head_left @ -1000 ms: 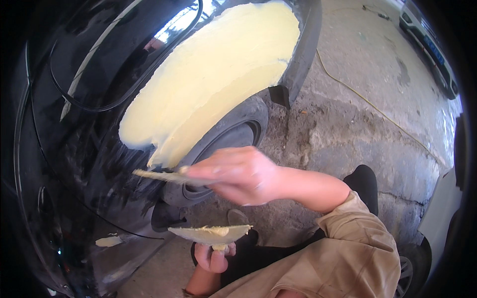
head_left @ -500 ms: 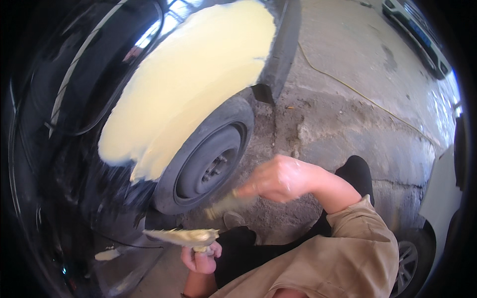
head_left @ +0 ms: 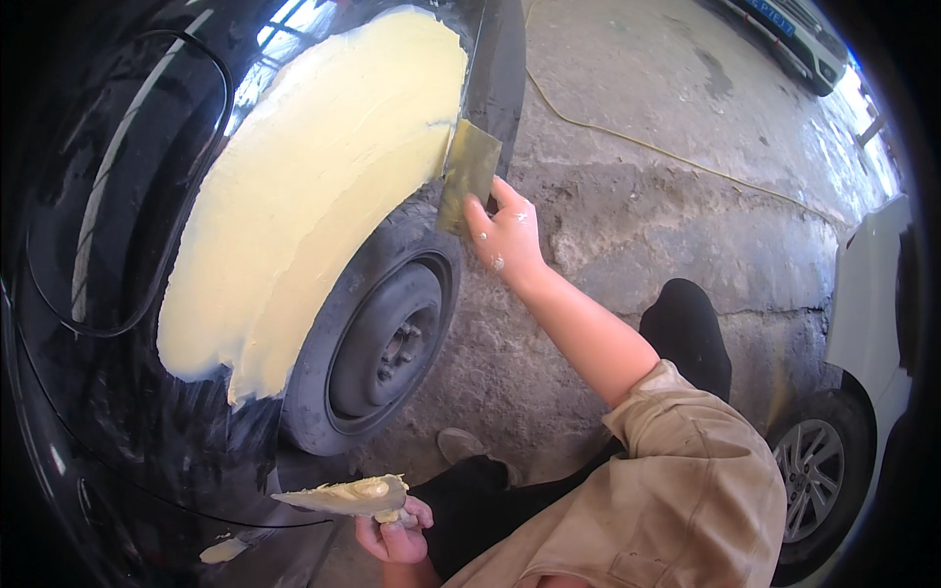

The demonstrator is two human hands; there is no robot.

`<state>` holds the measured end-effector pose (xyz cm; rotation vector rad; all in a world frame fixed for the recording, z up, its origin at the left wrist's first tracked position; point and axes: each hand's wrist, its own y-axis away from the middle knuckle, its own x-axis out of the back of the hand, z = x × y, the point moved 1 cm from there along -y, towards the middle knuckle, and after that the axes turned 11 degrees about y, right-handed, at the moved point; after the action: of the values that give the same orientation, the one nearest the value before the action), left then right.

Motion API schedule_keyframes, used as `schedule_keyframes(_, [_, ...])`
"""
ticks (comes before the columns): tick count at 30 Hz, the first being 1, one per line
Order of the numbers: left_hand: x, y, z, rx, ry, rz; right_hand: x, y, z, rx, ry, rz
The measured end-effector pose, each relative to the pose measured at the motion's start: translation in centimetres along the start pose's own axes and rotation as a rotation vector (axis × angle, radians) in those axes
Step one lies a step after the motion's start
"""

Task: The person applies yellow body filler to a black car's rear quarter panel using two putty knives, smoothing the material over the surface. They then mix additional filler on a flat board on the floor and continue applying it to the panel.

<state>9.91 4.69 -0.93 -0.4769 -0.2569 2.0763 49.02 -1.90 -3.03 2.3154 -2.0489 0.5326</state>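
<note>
Gripping a flat, dull olive scraper (head_left: 470, 171), the right hand (head_left: 506, 238) is up by the edge of the wheel arch, thumb on the near face and the other fingers closed behind the blade, white specks dotted over the skin. That blade stands roughly upright, its top corner right at the border of a broad cream patch of filler (head_left: 314, 186) on the side of a black car (head_left: 108, 431); whether it actually touches the filler, I cannot tell from this angle. What a spread, too: it sweeps from the top of the panel down around the arch, ending in a ragged lower tip just above the wheel (head_left: 390, 351). Down low, the left hand (head_left: 395, 535) has its fingers curled shut beneath a thin plate (head_left: 328, 502), which shows nearly edge-on, with a soft cream heap (head_left: 374, 487) on top and more smeared underneath by the fingers. Near it, a small cream smear (head_left: 223, 551) marks the car's lower bodywork. Over on the right we have the tan sleeve (head_left: 701, 461), a dark-clad knee (head_left: 686, 338) and a pale car (head_left: 870, 284) beyond, while a yellow cord (head_left: 667, 154) snakes across the rough, stained floor (head_left: 627, 265).
</note>
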Motion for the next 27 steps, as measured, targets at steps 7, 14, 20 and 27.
schedule_keyframes(7, [0.0, 0.1, 0.1, -0.015, -0.021, 0.003, -0.6, -0.5, -0.3, 0.068, 0.018, 0.007])
schedule_keyframes(14, [0.0, 0.3, 0.5, 0.015, -0.013, -0.007, -1.2, -0.3, -1.8, 0.204, 0.024, -0.033])
schedule_keyframes(20, [-0.2, 0.4, 0.8, -0.003, -0.024, -0.015, -1.6, 1.1, -3.7, 0.306, 0.024, -0.048])
schedule_keyframes(27, [-0.9, 0.6, 0.9, -0.010, -0.017, 0.101, -1.7, 2.8, -5.4, 0.413, 0.016, -0.083])
